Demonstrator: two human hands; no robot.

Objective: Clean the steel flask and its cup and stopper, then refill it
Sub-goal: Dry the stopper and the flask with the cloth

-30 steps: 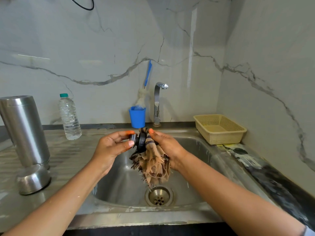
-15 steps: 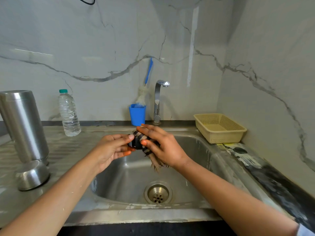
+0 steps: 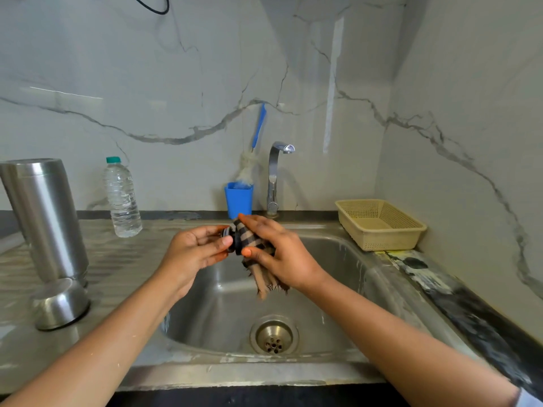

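Over the steel sink point(image 3: 338, 292), my left hand point(image 3: 194, 254) pinches the black stopper point(image 3: 232, 240) by its end. My right hand point(image 3: 279, 255) wraps a brown checked cloth point(image 3: 255, 251) round the stopper's other end, and the cloth's frayed tail hangs below the palm. The steel flask point(image 3: 44, 218) stands upright on the draining board at the far left. Its steel cup point(image 3: 60, 304) lies upside down just in front of it.
A plastic water bottle point(image 3: 122, 198) with a green cap stands behind the draining board. A blue holder point(image 3: 238, 199) with a blue-handled brush sits beside the tap point(image 3: 274, 177). A beige basket point(image 3: 379, 223) rests right of the sink. The drain point(image 3: 274, 336) lies below my hands.
The cloth hung loose a second ago; my right hand has since closed over the stopper and bunched it up. Both hands rose slightly and stayed over the sink.
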